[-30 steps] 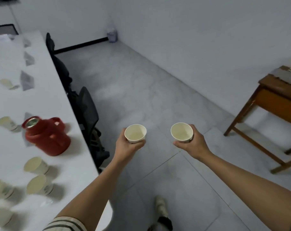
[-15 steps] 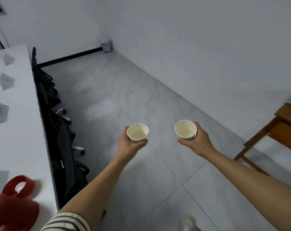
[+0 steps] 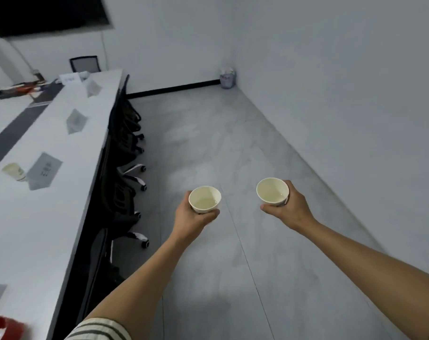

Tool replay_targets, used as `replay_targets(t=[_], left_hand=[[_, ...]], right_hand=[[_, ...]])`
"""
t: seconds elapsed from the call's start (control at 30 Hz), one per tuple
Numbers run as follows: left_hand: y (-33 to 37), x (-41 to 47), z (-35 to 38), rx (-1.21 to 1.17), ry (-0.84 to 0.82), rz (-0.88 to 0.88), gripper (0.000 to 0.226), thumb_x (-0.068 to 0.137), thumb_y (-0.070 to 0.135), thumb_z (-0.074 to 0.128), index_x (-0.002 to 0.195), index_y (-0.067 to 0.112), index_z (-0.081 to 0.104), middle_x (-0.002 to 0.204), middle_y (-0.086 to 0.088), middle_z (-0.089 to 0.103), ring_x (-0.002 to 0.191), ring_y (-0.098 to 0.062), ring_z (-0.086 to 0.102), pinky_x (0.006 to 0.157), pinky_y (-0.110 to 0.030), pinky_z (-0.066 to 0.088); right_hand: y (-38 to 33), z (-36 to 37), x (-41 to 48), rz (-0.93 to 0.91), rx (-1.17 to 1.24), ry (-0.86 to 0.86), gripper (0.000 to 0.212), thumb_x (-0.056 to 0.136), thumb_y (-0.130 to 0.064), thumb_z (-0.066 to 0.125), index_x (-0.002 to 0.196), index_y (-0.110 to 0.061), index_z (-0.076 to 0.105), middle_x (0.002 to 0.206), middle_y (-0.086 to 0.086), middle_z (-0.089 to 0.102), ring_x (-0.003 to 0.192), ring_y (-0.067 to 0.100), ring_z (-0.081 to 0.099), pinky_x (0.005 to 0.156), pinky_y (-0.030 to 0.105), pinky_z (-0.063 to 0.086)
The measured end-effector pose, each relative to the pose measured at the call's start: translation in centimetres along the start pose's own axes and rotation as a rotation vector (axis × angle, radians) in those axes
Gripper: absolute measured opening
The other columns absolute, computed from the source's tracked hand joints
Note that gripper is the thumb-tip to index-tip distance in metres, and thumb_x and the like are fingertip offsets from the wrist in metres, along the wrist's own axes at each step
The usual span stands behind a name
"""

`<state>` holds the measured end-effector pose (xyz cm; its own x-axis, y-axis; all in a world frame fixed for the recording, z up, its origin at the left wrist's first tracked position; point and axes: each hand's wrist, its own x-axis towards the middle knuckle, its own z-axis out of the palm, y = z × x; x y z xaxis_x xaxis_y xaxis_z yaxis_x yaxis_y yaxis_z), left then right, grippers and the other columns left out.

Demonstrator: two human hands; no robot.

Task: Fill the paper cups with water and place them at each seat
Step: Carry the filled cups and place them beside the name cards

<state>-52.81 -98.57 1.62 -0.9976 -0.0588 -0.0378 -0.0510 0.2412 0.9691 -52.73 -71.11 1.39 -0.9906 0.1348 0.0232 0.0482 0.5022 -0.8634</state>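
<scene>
Here I have a paper cup in each of my hands, both held out in front of me above the grey tiled floor (image 3: 233, 148). My left hand (image 3: 192, 218) wraps around the lower part of the left cup (image 3: 204, 199), thumb on the near side, and the cup stands upright with a shallow pool of water in its bottom. My right hand (image 3: 288, 209) grips the right cup (image 3: 272, 191) from the side and underneath, thumb pointing toward the left; this cup is upright too and has water in it. The two cups are apart from each other, at nearly the same height, neither touching anything but my fingers.

To my left runs the long white counter (image 3: 36, 217), with black office chairs (image 3: 125, 168) pushed in along its edge. A third paper cup (image 3: 13, 171) stands on the counter just beside a folded name card (image 3: 44, 170), and more cards sit further down. A bit of something red (image 3: 2, 327) shows at the counter's near corner, too cut off to tell what it is. A small bin (image 3: 227, 78) sits in the far corner of the room.
</scene>
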Motion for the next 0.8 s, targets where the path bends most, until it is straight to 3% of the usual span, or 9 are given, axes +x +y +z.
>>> replay_targets(t=[0.13, 0.3, 0.47, 0.7, 0.8], left_hand=[[0.7, 6.8, -0.4, 0.017, 0.089, 0.003, 0.048, 0.059, 0.025, 0.084, 0.100, 0.029, 0.058, 0.092, 0.012, 0.066, 0.085, -0.007, 0.064, 0.075, -0.031, 0.055], [-0.3, 19.5, -2.2, 0.053, 0.175, 0.008, 0.047, 0.063, 0.019, 0.087, 0.098, 0.028, 0.058, 0.089, 0.014, 0.064, 0.077, 0.005, 0.060, 0.065, -0.014, 0.049], [0.2, 29.7, -4.4, 0.084, 0.196, 0.002, 0.052, 0.055, 0.033, 0.083, 0.101, 0.034, 0.057, 0.095, 0.013, 0.067, 0.089, -0.002, 0.063, 0.072, -0.018, 0.049], [3.0, 44.8, -7.4, 0.108, 0.236, -0.001, 0.054, 0.055, 0.035, 0.081, 0.104, 0.033, 0.058, 0.095, 0.017, 0.066, 0.089, 0.002, 0.062, 0.072, -0.013, 0.047], [2.8, 51.2, -7.6, 0.100, 0.275, -0.011, 0.052, 0.055, 0.033, 0.081, 0.101, 0.034, 0.057, 0.095, 0.015, 0.066, 0.090, -0.001, 0.063, 0.075, -0.018, 0.049]], right_hand=[[-1.1, 1.8, 9.6, -0.047, 0.011, -0.076, 0.064, 0.062, -0.035, 0.090, 0.113, -0.030, 0.052, 0.102, -0.010, 0.064, 0.095, 0.017, 0.062, 0.083, 0.042, 0.055], [-2.4, 7.2, 23.7, -0.102, 0.030, -0.156, 0.062, 0.063, -0.035, 0.090, 0.111, -0.030, 0.052, 0.101, -0.010, 0.064, 0.095, 0.018, 0.062, 0.082, 0.042, 0.055], [-4.3, 10.4, 33.9, -0.111, 0.041, -0.188, 0.062, 0.063, -0.033, 0.091, 0.111, -0.029, 0.053, 0.101, -0.011, 0.064, 0.094, 0.017, 0.062, 0.083, 0.043, 0.055], [-8.6, 14.2, 49.3, -0.143, 0.072, -0.215, 0.063, 0.064, -0.031, 0.091, 0.114, -0.029, 0.053, 0.102, -0.012, 0.063, 0.095, 0.016, 0.062, 0.082, 0.039, 0.054], [-9.1, 16.2, 56.5, -0.161, 0.075, -0.245, 0.064, 0.063, -0.031, 0.091, 0.114, -0.029, 0.053, 0.103, -0.011, 0.064, 0.096, 0.017, 0.062, 0.082, 0.040, 0.054]])
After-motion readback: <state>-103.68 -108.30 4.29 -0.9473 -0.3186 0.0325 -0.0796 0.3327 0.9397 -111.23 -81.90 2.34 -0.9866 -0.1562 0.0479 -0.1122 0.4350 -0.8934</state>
